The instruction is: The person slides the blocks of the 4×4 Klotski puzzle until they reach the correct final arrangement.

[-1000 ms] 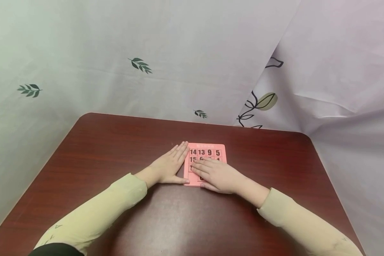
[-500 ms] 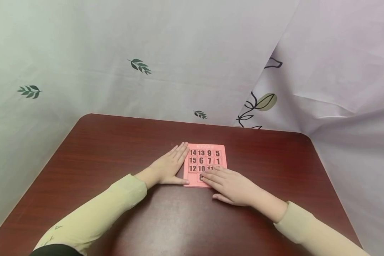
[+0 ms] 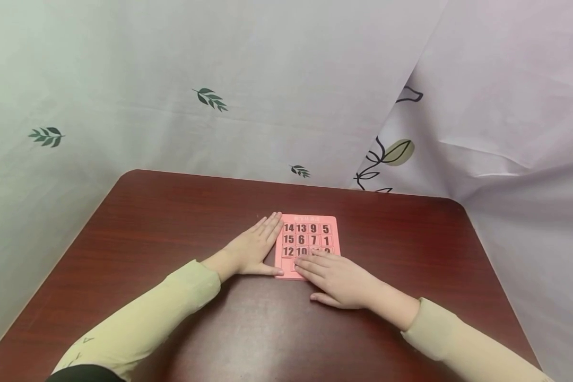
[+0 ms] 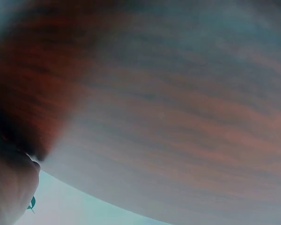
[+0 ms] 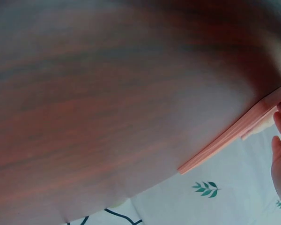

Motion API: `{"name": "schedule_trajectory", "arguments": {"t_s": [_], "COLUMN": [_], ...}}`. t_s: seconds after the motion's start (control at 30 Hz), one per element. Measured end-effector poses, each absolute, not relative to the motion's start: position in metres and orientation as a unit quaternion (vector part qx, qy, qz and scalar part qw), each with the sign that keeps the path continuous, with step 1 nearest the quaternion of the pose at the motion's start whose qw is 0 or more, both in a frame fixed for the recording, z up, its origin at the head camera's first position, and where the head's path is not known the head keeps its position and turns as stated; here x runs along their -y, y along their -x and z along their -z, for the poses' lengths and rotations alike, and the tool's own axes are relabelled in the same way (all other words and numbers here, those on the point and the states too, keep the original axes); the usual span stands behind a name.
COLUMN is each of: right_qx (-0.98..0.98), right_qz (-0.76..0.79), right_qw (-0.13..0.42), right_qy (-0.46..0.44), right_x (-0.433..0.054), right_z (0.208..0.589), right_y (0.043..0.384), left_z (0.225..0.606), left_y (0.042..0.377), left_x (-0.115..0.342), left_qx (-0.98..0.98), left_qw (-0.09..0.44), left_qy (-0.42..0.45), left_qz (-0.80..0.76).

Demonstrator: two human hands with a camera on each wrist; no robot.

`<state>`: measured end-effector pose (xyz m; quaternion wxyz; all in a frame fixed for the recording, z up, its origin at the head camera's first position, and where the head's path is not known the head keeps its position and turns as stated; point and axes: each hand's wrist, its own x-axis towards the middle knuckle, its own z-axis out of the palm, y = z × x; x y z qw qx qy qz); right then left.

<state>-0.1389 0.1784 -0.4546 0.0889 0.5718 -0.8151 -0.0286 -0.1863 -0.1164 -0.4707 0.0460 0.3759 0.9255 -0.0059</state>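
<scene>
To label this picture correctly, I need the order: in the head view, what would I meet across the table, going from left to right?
Left sleeve, left hand, pink sliding number puzzle, right hand (partly covering the puzzle), right sleeve.

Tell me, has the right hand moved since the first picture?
Yes. Judged against the table, the right hand has shifted toward the person and slightly rightward, no longer partly covering the 6 tile on the pink puzzle.
</scene>
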Motion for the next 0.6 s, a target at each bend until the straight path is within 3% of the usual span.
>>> {"name": "schedule_trajectory", "arguments": {"t_s": [0.6], "right_qx": [0.818], "right_qz": [0.007], "right_qw": [0.062], "right_qy": [-0.572], "right_x": [-0.166], "right_z": [0.453], "right_y": [0.141], "left_z": [0.470], "left_y": [0.186], "left_x": [0.117], "left_qx": [-0.927], "left_qw": [0.047], "left_qy": [-0.373], "left_qz": [0.008]}}
